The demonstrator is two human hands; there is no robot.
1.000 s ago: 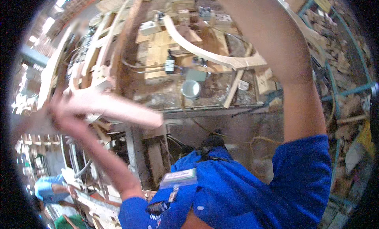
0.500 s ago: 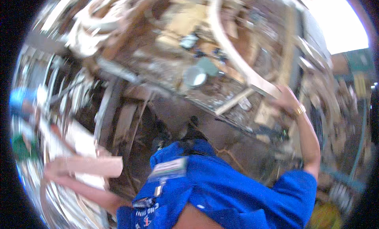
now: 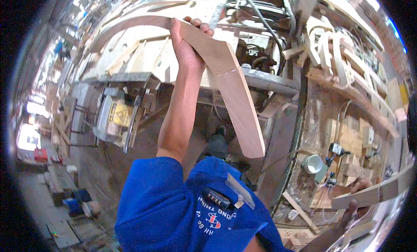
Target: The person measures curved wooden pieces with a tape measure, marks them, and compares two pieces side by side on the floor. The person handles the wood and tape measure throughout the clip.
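My left hand [image 3: 187, 52] is closed round a curved wooden piece [image 3: 236, 106], raised over the near edge of a table. Its thumb lies on the near face, and fingertips show past the far edge. The wide, straight end hangs toward me; the slim curved end reaches away to the far left. Off to the right, my right hand [image 3: 361, 184] grips a second curved wooden piece [image 3: 384, 192] near its end, above a cluttered workbench [image 3: 299, 182]. That piece runs out past the rim of the picture.
More curved wooden parts [image 3: 334, 56] are stacked at the far right. On the bench are a white cup [image 3: 312, 164] and a thin wooden stick [image 3: 300, 212]. A metal machine frame [image 3: 260, 47] stands ahead. To the left is a unit with a yellow warning label [image 3: 120, 114].
My view has swung left. My left hand has come up and forward with its wooden piece, now fully in sight. My right hand still grips the other curved piece, now at the right rim.
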